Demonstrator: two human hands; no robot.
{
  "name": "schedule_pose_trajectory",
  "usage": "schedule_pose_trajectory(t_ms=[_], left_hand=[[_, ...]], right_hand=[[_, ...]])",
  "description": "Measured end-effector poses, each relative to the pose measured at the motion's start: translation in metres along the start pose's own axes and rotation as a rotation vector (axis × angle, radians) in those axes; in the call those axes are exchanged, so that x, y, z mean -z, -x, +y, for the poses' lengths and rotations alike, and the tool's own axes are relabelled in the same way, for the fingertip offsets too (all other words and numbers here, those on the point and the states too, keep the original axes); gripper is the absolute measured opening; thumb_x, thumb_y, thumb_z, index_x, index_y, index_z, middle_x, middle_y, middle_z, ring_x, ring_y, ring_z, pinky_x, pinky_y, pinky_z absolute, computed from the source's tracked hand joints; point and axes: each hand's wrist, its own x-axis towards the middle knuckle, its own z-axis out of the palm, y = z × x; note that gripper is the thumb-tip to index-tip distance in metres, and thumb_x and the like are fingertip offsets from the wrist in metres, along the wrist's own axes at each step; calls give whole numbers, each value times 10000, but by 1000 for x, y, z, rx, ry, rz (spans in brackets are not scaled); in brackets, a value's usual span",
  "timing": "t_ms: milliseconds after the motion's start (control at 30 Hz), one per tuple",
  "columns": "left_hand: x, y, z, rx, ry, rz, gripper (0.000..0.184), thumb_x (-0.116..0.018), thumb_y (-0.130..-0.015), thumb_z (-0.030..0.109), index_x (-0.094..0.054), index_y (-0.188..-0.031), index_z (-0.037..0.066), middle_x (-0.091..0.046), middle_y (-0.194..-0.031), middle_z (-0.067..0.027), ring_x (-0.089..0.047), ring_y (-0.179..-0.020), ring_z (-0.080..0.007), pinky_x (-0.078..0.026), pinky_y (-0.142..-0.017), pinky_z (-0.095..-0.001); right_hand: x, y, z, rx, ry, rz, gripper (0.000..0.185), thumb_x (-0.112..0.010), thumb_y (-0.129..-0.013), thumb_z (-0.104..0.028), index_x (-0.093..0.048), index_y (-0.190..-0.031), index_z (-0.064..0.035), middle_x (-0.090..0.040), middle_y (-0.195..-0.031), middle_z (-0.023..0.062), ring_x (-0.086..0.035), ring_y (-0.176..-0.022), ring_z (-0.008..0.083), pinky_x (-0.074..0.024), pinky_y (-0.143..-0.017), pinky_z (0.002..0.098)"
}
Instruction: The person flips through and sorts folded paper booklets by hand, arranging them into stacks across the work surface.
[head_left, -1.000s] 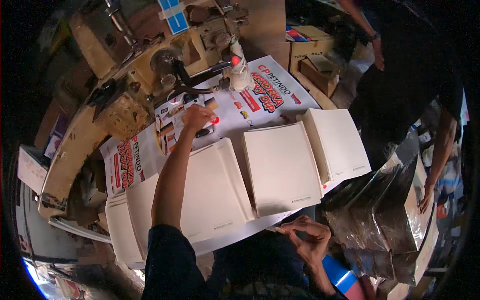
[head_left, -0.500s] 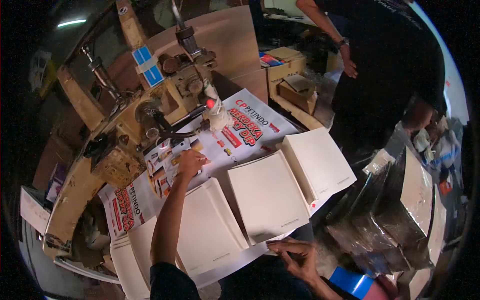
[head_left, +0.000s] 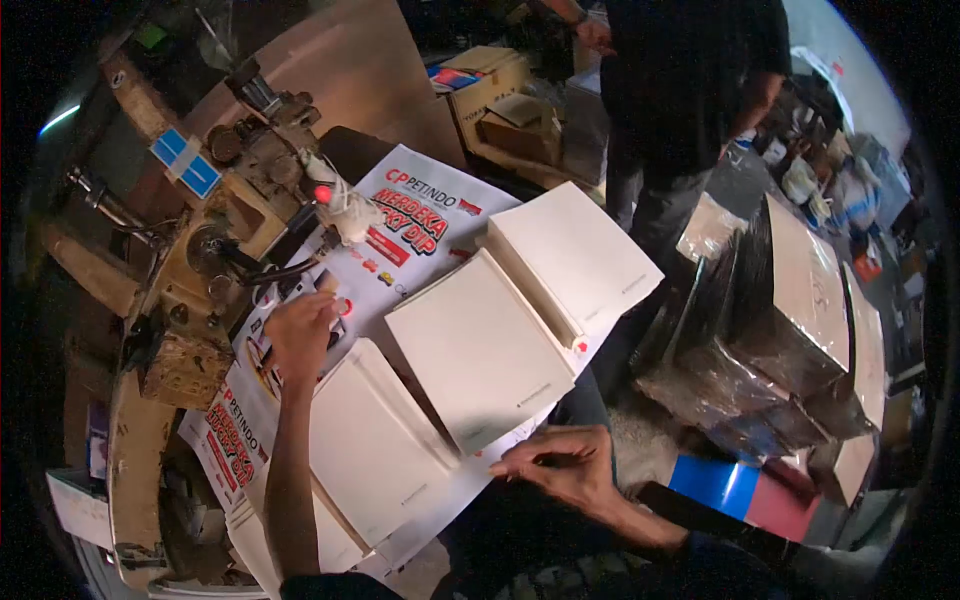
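Observation:
My left hand (head_left: 303,335) reaches over the printed poster sheet (head_left: 395,190), close to the machine. Its fingers are bent together, and a small red-and-white spot shows beside the fingertips; what they hold, if anything, is unclear. Near the front edge of the sheet, my right hand (head_left: 565,465) has thumb and forefinger pinched together at the corner of the middle stack of cream booklets (head_left: 480,350). Anything in that pinch is too small to name. Another cream stack (head_left: 375,450) lies beside my left forearm, and a third stack (head_left: 575,255) sits farther right, a small red mark by its corner.
An old machine (head_left: 215,250) with a blue label stands at the left. Plastic-wrapped bundles (head_left: 770,310) are piled at the right, with a blue-and-red item (head_left: 715,487) below them. A person in dark clothes (head_left: 690,90) stands behind. Cardboard boxes (head_left: 490,95) are at the back.
My view has swung right, so the scene sits farther left. The left hand's fingers, more stretched before, are now more bent. My right hand stays pinched near the middle stack's corner.

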Motion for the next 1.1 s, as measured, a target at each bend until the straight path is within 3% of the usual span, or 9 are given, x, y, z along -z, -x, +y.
schedule_pose_trajectory(t_ms=[200,267,400,567,867,900,1000,1067,1100], left_hand=[[38,71,221,585,522,154,167,-637,-899,75,-684,-975,-66,-702,-807,-123,-694,-737,-168,-544,-652,-254],[22,86,255,569,637,263,252,-545,-948,93,-656,-1062,-102,-707,-916,-174,-699,-860,-227,-539,-752,-290],[-15,101,314,319,515,105,470,-435,-976,213,-490,-1282,-139,-504,-1343,-271,-512,-1233,-302,-420,-987,-360],[-18,100,327,382,789,154,608,-402,-1001,322,-309,-1414,-115,-381,-1450,-258,-438,-1300,-292,-344,-1061,-378],[-12,140,299,526,859,176,631,-347,-1014,341,-242,-1441,-111,-355,-1466,-231,-393,-1322,-269,-307,-1087,-340],[-24,143,296,529,957,388,503,-446,-984,213,-415,-1342,-139,-534,-1304,-225,-543,-1156,-245,-408,-992,-322],[-25,149,313,518,838,311,450,-471,-976,203,-466,-1297,-112,-561,-1263,-208,-565,-1116,-231,-428,-971,-311],[-21,149,310,495,752,337,416,-487,-970,196,-500,-1268,-94,-578,-1235,-197,-579,-1088,-221,-441,-957,-304],[-16,148,304,487,706,367,399,-495,-968,192,-517,-1253,-85,-587,-1221,-192,-587,-1075,-217,-447,-950,-300]], right_hand=[[-5,-15,-35,268,187,164,185,-621,-879,-2,-671,-1048,54,-682,-969,203,-673,-917,222,-525,-785,274],[-18,-15,-36,353,171,163,283,-575,-914,-30,-617,-1176,67,-648,-1113,252,-648,-1051,274,-507,-889,311],[-41,-6,-38,437,79,-103,642,-337,-1001,-242,-78,-1458,127,-132,-1539,285,-188,-1436,368,-145,-1162,386],[-47,12,-40,523,154,-135,690,-242,-1009,-371,-64,-1466,115,-104,-1543,286,-142,-1446,369,-83,-1168,456],[-53,29,-46,529,90,-244,589,-337,-1001,-197,-130,-1479,77,-94,-1560,247,-113,-1455,352,-100,-1170,392],[-51,26,-47,593,161,-207,579,-346,-997,-183,-151,-1474,80,-134,-1547,257,-163,-1441,366,-145,-1161,394],[-61,21,-62,799,286,95,532,-354,-986,-132,-230,-1453,90,-302,-1475,291,-363,-1352,401,-317,-1098,394],[-64,26,-61,694,149,11,494,-324,-989,-106,-271,-1434,103,-408,-1404,298,-487,-1258,392,-402,-1033,383],[-53,44,-55,242,-88,-412,478,-300,-994,-65,-258,-1444,91,-402,-1425,273,-507,-1251,343,-410,-1023,368]])
